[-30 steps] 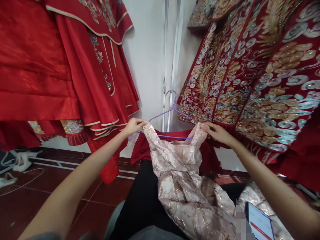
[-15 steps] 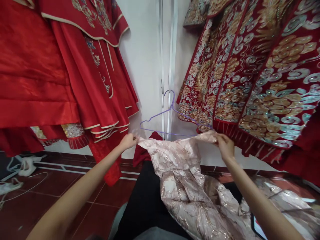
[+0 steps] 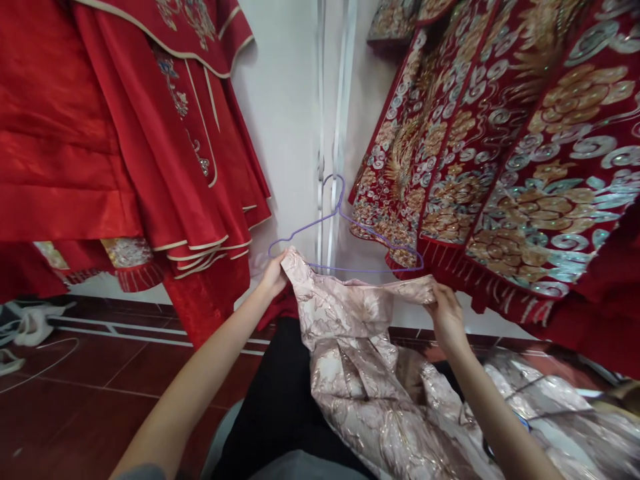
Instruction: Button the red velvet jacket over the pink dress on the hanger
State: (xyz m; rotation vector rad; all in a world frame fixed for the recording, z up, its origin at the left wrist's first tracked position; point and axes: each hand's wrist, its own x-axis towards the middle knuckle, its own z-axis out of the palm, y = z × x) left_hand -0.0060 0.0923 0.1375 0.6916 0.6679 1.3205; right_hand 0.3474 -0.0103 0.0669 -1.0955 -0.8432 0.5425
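A pale pink brocade dress (image 3: 350, 313) with a metallic sheen lies over my lap, its top edge stretched between my two hands. My left hand (image 3: 277, 275) pinches the upper left corner of the bodice. On the other side, my right hand (image 3: 447, 310) grips the right strap end, fingers closed round the cloth. Just beyond the top edge is a purple hanger (image 3: 345, 213), its hook near white vertical poles; neither hand touches it. The skirt spreads down and to the right under my right forearm.
Red embroidered garments (image 3: 190, 147) hang at the left, and a heavily beaded red and gold garment (image 3: 525, 167) hangs at the right. White poles (image 3: 330, 133) stand against the wall. White shoes (image 3: 33, 327) sit on the red tiled floor. A dark-edged device (image 3: 490, 450) is partly hidden by my right forearm.
My left hand has risen and moved slightly right, lifting the left corner of the bodice higher. My right hand has dipped slightly, still holding its end. The view has shifted a little.
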